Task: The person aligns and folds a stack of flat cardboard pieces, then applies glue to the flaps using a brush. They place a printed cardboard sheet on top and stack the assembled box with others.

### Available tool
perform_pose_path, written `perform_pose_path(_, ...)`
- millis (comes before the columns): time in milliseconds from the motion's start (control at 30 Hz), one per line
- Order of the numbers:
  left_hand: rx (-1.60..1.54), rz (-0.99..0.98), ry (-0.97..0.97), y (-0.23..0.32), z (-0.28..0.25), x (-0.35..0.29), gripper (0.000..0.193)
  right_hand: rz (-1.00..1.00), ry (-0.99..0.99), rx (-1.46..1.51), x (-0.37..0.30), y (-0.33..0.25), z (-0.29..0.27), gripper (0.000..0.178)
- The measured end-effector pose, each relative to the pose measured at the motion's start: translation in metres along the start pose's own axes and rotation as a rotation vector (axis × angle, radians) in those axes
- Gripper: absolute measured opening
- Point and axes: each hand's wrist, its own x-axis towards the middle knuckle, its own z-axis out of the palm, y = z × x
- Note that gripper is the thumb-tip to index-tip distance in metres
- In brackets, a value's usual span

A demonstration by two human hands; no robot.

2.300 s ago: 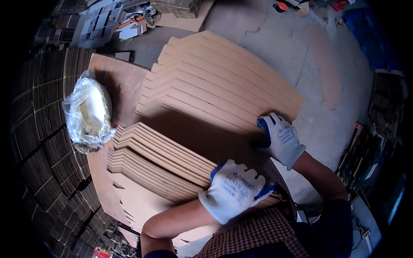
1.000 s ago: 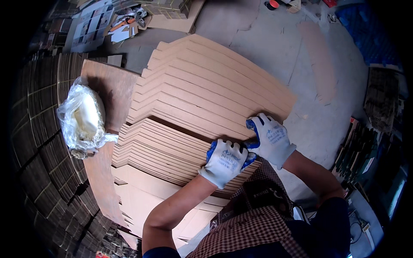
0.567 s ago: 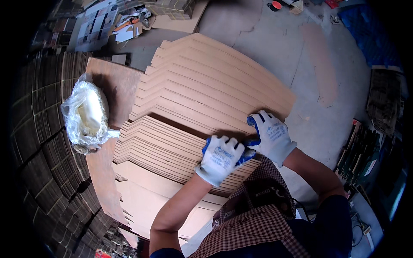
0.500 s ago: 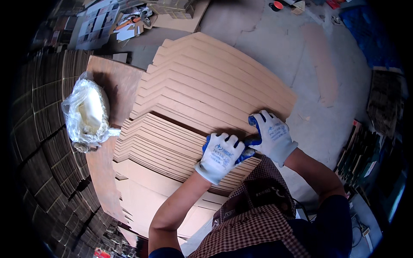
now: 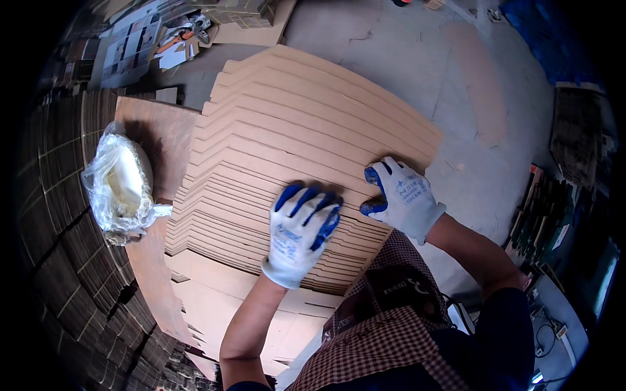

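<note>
Head view: cardboard sheets [image 5: 287, 140] slant lengthwise, upper left to lower right.

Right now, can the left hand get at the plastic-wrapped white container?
Likely yes: the left hand looks empty, and only the fanned cardboard sheets and brown tabletop lie between it and the plastic-wrapped white container. Full arm reach is hard to judge.
</note>
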Motion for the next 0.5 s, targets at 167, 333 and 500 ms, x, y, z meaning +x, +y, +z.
perform_pose_path(167, 0.177, 0.23, 0.035, 0.009, 0.037, -0.008, 0.037, 0.027, -0.069, -0.001, 0.001, 0.0, -0.002, 0.071)
perform_pose_path(333, 0.264, 0.207, 0.01, 0.021, 0.04, -0.009, 0.031, 0.025, -0.054, 0.042, 0.002, 0.0, 0.0, 0.074)
perform_pose_path(500, 0.282, 0.201, -0.089, 0.021, 0.039, 0.012, 0.023, -0.116, 0.159, 0.002, 0.0, 0.007, 0.012, 0.054)
